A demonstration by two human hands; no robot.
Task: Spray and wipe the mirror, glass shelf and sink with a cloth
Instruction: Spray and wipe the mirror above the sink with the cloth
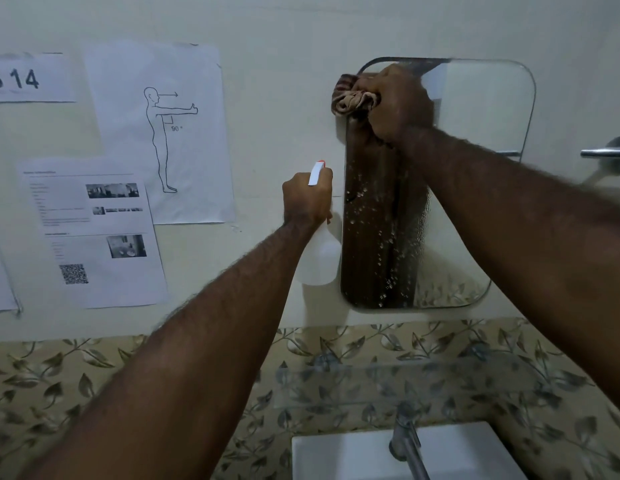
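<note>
A rounded wall mirror [474, 188] hangs at the upper right, with spray droplets running down its left half. My right hand [395, 102] presses a bunched brown striped cloth [351, 97] against the mirror's top left corner. My left hand [306, 199] grips a white spray bottle [320, 258] by its neck, held just left of the mirror. A clear glass shelf [388, 386] juts out below the mirror. Under it sits the white sink [339, 455] with a metal tap [407, 441].
Several printed sheets [156, 133] are taped to the cream wall on the left. Leaf-patterned tiles [76, 375] cover the lower wall. A metal bar [604, 153] sticks out at the right edge.
</note>
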